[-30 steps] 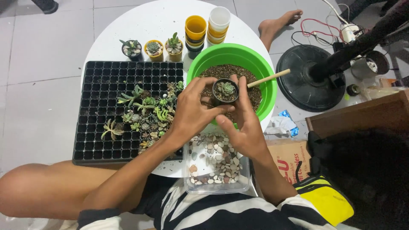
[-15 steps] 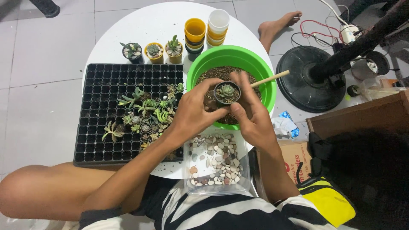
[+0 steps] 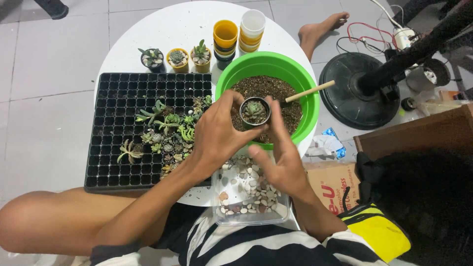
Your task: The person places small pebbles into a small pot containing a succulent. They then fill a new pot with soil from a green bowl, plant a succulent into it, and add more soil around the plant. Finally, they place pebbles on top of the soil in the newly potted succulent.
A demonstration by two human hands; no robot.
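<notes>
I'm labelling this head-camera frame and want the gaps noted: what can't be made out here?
- Small black pot: its sides, hidden by the left hand.
- Right hand: its palm is turned away from the camera.
- Pebble tub: part of the contents, under both hands.
- Stick: its end, buried in soil in the green bowl.

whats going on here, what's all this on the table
A person sits at a round white table, holding a small dark pot with a little succulent in it above a green bowl of soil. The left hand grips the pot; the right hand is at its side, above a clear tub of pebbles. A wooden stick rests in the bowl. A black seedling tray holds more succulents, three potted ones stand behind it, and stacked empty pots wait nearby.
</notes>
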